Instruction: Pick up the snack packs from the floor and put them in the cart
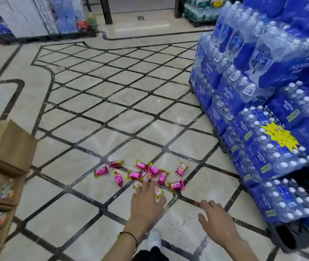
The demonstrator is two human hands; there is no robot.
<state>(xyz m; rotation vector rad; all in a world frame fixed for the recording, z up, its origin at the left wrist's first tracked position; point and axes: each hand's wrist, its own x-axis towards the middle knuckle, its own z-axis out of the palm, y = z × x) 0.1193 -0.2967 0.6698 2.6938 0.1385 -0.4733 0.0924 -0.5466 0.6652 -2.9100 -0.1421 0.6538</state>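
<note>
a scatter of small pink foil snack packs with yellow crimped ends is lying on the pale marble floor with dark inlaid grid lines, bunched into a loose cluster in the middle, with a few strays sitting apart to the left and right of the bunch. one pack is lying off to the left edge of the group, and another is sitting tilted at the right edge. the left hand is reaching palm down over the near side of the cluster, its fingers spread loosely, with the fingertips overlapping the closest packs; whether it is actually gripping one, i cannot tell, since the hand is covering them. a thin dark cord bracelet is circling that wrist. the right hand is hovering palm down nearer the body and to the right, fingers fanned wide and holding nothing, well apart from the packs. a white shoe is showing between the two forearms. to the right, a tall stack of shrink-wrapped bottled water cases with blue labels is standing on the floor, with a yellow starburst price tag stuck to its side. at the left edge, brown cardboard display trays of packaged goods are standing stacked.
</note>
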